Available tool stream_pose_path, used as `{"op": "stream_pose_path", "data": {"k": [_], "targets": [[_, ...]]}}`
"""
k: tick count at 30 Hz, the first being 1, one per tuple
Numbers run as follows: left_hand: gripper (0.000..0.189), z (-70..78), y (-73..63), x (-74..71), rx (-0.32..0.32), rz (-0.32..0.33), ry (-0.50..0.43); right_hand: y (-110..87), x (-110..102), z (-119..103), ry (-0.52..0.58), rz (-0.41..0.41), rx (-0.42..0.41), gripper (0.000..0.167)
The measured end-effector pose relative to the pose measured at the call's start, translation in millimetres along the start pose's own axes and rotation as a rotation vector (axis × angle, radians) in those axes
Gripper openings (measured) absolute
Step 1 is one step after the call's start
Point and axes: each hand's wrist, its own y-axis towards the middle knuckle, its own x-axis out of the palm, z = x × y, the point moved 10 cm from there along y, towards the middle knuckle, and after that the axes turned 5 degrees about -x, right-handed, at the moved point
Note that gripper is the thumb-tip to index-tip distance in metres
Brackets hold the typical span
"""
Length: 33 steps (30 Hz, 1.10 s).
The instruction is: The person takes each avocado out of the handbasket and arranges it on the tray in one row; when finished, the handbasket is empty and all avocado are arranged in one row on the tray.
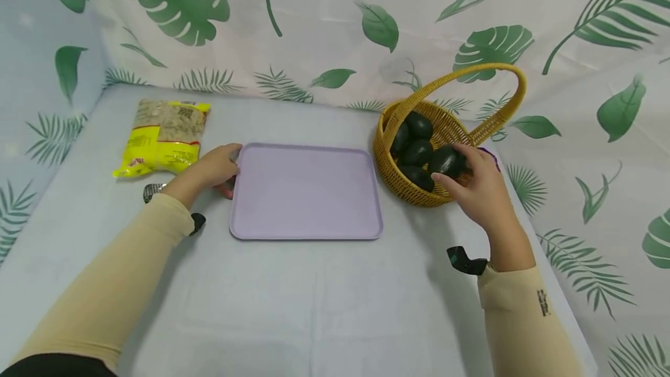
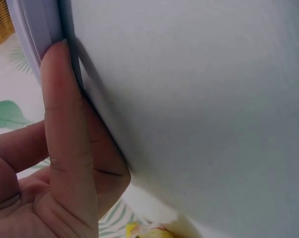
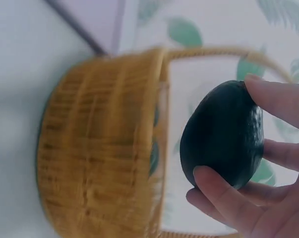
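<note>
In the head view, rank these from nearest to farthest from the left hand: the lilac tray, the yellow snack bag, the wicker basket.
1. The lilac plastic tray: the left hand touches its left rim.
2. The yellow snack bag: lying just behind and left of the hand.
3. The yellow wicker basket: far right, past the tray.

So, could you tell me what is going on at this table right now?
A person is working with both hands at a table. The right hand holds a dark avocado just above the wicker basket, where more avocados lie. The left hand grips the left edge of an empty lilac tray lying flat beside the basket. A yellow food packet lies to the tray's left.
</note>
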Motion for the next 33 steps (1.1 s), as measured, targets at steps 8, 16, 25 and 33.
{"op": "stream_pose_path", "data": {"k": [8, 16, 25, 33], "targets": [[0.068, -2.6, -0.3, -1.1, -0.011, -0.001, -0.021, -22.3, 35, -78, 0.132, 0.025, -0.293, 0.070], [0.068, -1.4, 1.7, -1.5, -0.005, 0.000, -0.034, -28.9, 129, -159, 0.178, -0.161, -0.503, 0.070], [0.067, 1.8, 1.1, 0.2, 0.004, 0.009, -0.038, -24.2, 211, -218, 0.169, -0.300, -0.618, 0.071], [0.069, 0.6, 0.2, -2.5, 0.012, 0.022, -0.048, -18.9, 240, -248, 0.161, -0.341, -0.681, 0.070]]}}
